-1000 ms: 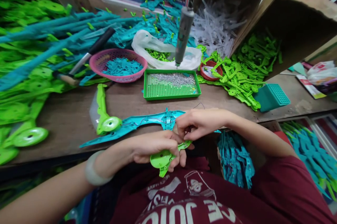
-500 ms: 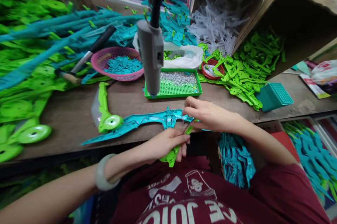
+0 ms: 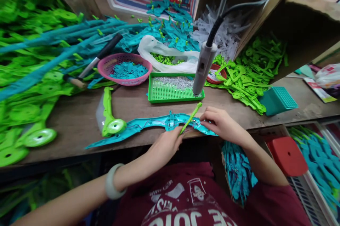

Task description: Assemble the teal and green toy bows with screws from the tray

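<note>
A blue plastic bow-shaped shell (image 3: 154,121) lies along the front of the bench, with its inner side and thin wires showing. My left hand (image 3: 166,144) is closed around a bright green plastic part (image 3: 191,117), whose slim end sticks up across the shell; the rest is hidden by the hand. At the shell's right end, my right hand (image 3: 220,123) has its fingertips pinched together. Whatever lies between those fingertips is too small to make out. A green arm with a round disc (image 3: 115,126) rests by the shell's left end.
A grey power screwdriver (image 3: 204,66) hangs over the green tray (image 3: 159,95) of screws. Behind stand a pink basket (image 3: 102,68) of blue pieces and a white bag (image 3: 145,47). Green parts pile up left and right. A hammer (image 3: 92,63) lies at left.
The green part has turned, its slim end now pointing up and away. My right hand has left it and moved right, to the shell's end. The hanging screwdriver appears farther right.
</note>
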